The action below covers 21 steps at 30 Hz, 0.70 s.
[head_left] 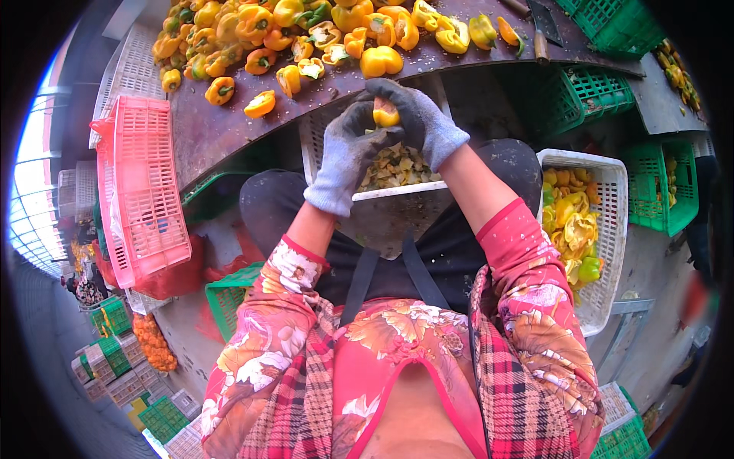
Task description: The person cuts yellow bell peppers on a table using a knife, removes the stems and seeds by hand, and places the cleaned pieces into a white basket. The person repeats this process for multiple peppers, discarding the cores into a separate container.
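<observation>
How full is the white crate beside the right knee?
Partly full: yellow, orange and green peppers lie inside, while the crate's slatted inner wall shows bare.

To your left, note a pink plastic crate [149, 183], with red material [180, 273] beside it and an orange net bag [153, 342] nearer you. Green and white crates [163, 418] occupy your lower left. To your right: a green crate [644, 187] and a grey metal frame [633, 306].
</observation>
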Tool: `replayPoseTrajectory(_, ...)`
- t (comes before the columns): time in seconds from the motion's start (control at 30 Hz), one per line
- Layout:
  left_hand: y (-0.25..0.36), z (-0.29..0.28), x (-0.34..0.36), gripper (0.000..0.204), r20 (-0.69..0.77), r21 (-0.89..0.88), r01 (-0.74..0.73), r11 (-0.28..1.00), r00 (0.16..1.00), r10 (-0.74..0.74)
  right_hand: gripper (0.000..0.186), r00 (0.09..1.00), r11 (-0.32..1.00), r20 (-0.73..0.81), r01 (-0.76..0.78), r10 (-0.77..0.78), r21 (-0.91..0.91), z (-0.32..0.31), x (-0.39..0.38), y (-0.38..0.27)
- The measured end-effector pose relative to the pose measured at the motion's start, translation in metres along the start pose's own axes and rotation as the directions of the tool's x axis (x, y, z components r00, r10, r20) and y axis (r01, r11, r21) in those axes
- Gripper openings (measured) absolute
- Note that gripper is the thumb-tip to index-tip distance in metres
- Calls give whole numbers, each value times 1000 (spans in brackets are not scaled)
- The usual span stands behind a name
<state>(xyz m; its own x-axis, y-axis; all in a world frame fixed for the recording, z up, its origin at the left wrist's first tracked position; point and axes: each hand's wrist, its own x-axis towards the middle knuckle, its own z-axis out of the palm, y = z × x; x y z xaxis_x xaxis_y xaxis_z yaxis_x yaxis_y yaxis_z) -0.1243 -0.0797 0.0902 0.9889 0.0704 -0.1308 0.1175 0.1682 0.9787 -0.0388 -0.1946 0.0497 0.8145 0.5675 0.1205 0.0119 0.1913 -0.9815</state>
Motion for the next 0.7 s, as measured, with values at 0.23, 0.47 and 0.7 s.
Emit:
replayPoseTrajectory(0.23,1,15,-19,43,-85,-84,-68,994,994,61,34,993,989,-44,105,-110,-103,-3,-3,8)
replayPoseTrajectory(0.47,5,6,-18,40,42,78,68,995,997,-72,30,984,978,109,-154,139,141,-5,-5,13)
replayPoseTrajectory(0.7,4,2,-14,34,19,47,76,996,997,-77,18,996,1000,84,21,-22,12,5,-13,9)
